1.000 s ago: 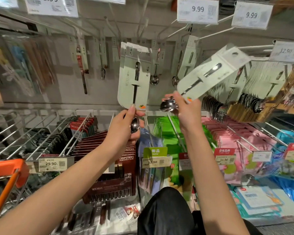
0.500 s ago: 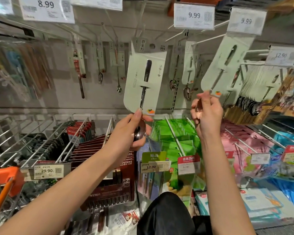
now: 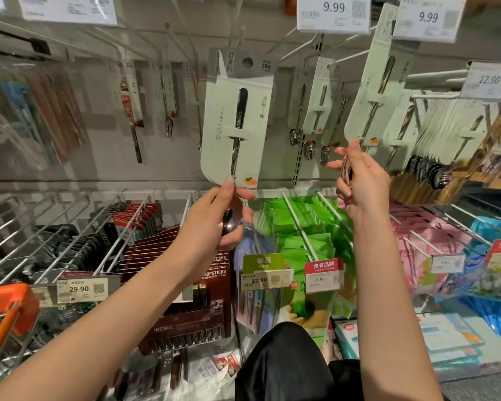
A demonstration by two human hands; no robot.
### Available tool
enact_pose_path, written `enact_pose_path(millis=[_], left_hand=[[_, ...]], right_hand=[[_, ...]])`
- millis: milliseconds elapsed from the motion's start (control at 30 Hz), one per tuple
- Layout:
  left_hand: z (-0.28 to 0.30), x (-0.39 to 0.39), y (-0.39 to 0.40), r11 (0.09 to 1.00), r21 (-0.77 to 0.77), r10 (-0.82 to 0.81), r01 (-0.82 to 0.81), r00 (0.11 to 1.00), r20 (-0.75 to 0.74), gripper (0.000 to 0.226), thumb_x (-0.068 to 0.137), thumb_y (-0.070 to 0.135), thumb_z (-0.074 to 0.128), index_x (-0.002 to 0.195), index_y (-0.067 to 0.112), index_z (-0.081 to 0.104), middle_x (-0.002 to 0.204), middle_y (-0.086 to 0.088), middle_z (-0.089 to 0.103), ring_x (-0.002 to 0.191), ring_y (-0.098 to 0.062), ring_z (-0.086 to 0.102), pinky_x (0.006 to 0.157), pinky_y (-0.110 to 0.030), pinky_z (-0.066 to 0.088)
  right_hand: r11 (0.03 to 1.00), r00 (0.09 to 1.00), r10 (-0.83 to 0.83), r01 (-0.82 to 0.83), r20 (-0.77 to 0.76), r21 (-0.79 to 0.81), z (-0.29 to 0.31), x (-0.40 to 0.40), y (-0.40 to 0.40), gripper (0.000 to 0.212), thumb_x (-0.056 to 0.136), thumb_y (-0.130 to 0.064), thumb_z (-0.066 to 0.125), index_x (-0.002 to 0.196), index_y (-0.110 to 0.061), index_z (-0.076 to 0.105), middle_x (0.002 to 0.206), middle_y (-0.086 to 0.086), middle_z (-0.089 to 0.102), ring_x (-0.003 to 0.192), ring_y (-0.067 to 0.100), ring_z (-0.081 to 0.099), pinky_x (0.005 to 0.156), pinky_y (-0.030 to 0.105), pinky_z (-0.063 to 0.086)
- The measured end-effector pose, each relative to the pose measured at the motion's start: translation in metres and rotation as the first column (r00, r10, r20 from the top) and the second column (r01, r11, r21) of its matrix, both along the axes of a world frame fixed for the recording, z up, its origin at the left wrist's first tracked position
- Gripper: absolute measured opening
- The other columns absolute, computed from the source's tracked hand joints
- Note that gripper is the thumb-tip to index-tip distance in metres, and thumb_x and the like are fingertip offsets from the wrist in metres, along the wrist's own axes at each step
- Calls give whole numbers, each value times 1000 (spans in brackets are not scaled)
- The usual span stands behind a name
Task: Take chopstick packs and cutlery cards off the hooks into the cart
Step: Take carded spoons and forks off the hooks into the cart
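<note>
My left hand (image 3: 219, 218) grips the bowl of a spoon on a pale green cutlery card (image 3: 237, 117), which stands upright in front of the hooks. My right hand (image 3: 362, 180) holds the bowl end of a second pale green spoon card (image 3: 373, 91), raised steeply toward the upper right with its top behind a 9.99 price tag (image 3: 428, 18). Dark red chopstick packs (image 3: 185, 287) hang on lower hooks under my left arm. The orange cart handle (image 3: 9, 302) shows at the lower left edge.
More cutlery cards (image 3: 318, 102) hang on the back wall hooks, with a dense row of spoon cards (image 3: 446, 131) at the right. Below hang green packs (image 3: 310, 235), pink packs (image 3: 422, 244) and black packs (image 3: 78, 247) on long wire hooks. A dark knee (image 3: 284, 360) is at the bottom.
Both hands have risen with their cards. The right card has swung from a flat slant to nearly upright, up toward the price tags. The left card moved right and higher.
</note>
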State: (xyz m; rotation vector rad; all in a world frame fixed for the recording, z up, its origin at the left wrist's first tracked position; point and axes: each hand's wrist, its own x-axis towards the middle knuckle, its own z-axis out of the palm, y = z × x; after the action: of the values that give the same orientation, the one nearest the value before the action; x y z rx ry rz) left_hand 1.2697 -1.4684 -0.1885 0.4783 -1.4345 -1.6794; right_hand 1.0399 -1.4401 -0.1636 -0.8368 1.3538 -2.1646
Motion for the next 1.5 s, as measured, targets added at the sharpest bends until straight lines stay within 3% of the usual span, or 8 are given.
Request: enact_pose_path(millis=[167, 433, 633, 867, 1200, 1300, 1367, 1500], left_hand=[[-1, 1, -1, 1000, 3, 2, -2, 1000, -22, 38, 89, 44, 40, 91, 10, 59, 63, -4, 57, 32, -7, 25, 42, -22, 15], [-2, 0, 0, 1000, -8, 29, -29, 1000, -6, 38, 90, 44, 39, 90, 11, 59, 61, -3, 57, 33, -7, 25, 47, -29, 12], [-3, 0, -1, 1000, 3, 24, -24, 1000, 4, 39, 91, 45, 40, 91, 12, 61, 66, -4, 58, 34, -8, 26, 41, -20, 21], [-4, 0, -1, 1000, 0, 19, -19, 1000, 1, 38, 91, 44, 39, 90, 12, 61, 64, -3, 57, 33, -8, 26, 43, -23, 19], [-5, 0, -1, 1000, -8, 17, -17, 1000, 20, 41, 89, 45, 40, 94, 10, 59, 61, -2, 58, 34, -8, 28, 41, -21, 21], [-5, -2, 0, 999, -3, 45, -45, 999, 22, 40, 92, 44, 39, 95, 10, 60, 64, -2, 60, 33, -11, 32, 36, -19, 24], [-5, -3, -1, 997, -2, 71, -71, 997, 34, 39, 98, 40, 36, 96, 9, 59, 64, -2, 62, 33, -12, 34, 36, -19, 26], [-5, -2, -2, 988, -42, 155, -152, 984, 88, 38, 102, 36, 33, 95, 9, 59, 65, -1, 66, 37, -13, 45, 37, -20, 34]], right_hand=[[1000, 1000, -9, 9, -4, 4, -6, -10, 1, 27, 96, -40, 51, 88, -15, 60, 53, -7, 57, 34, 4, 27, 37, 20, 17], [999, 988, 52, -49, -143, 22, -15, 1, -7, 20, 101, -26, 44, 91, -14, 57, 63, 0, 49, 37, 2, 30, 34, 14, 20], [987, 988, -132, 123, -83, -103, -25, 11, -19, 19, 100, -22, 47, 86, -16, 59, 60, 1, 49, 37, 1, 32, 35, 14, 24], [969, 991, -127, 134, 47, -207, -20, 14, -21, 22, 101, -22, 47, 84, -14, 57, 53, -2, 49, 33, 3, 28, 33, 17, 21], [999, 987, 40, -36, 156, -29, -2, -4, -27, 16, 100, -13, 48, 85, -7, 50, 55, 6, 52, 28, 3, 26, 31, 15, 18], [994, 970, 71, -88, 232, 67, -12, -11, -32, 12, 99, -10, 48, 106, 0, 45, 70, 15, 55, 31, 4, 36, 31, 14, 27], [967, 971, 105, -150, 216, 206, -23, -9, -32, 23, 98, -18, 51, 114, -1, 45, 73, 14, 60, 33, 4, 43, 33, 14, 33], [818, 946, 320, -306, 57, 488, -27, 29, -28, 21, 95, -32, 57, 95, -12, 55, 59, 0, 58, 35, 4, 42, 33, 15, 27]])
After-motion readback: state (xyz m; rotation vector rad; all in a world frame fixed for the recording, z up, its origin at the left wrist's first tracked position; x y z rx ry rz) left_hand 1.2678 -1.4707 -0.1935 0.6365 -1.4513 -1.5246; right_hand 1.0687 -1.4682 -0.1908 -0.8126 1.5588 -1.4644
